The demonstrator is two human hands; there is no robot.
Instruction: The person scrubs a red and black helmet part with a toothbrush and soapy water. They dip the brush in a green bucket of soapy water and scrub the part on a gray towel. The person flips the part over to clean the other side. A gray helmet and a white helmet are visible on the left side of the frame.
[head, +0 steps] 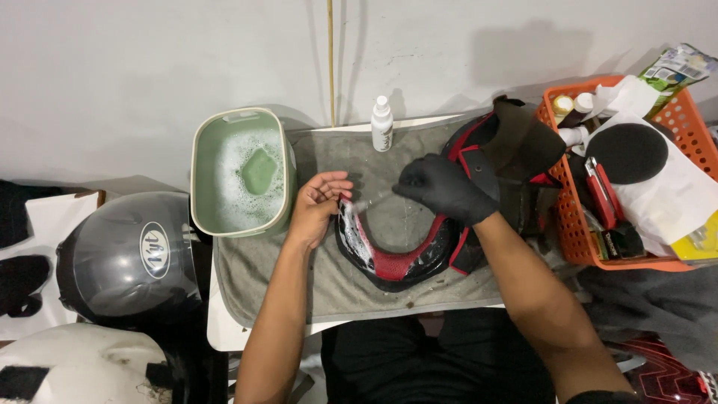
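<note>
Presently, my left fingers (323, 196) pinch the red helmet pad (389, 258); gloved right fingers (419, 183) clamp a brush (366, 202); green tub (203, 176) at tabletop's left edge holds suds.

Helmet padding piece (393, 262) on a towel (336, 292) at centre; tub of foamy water (241, 172) to its left; spray bottle (382, 125) behind it; basket of supplies (576, 224) to its right; two helmets (127, 258) at far left, beside the table

White table (224, 333) under a grey towel (336, 284), bearing green soapy tub (200, 172), spray bottle (382, 126), helmet padding (396, 262), orange basket (572, 224).
</note>
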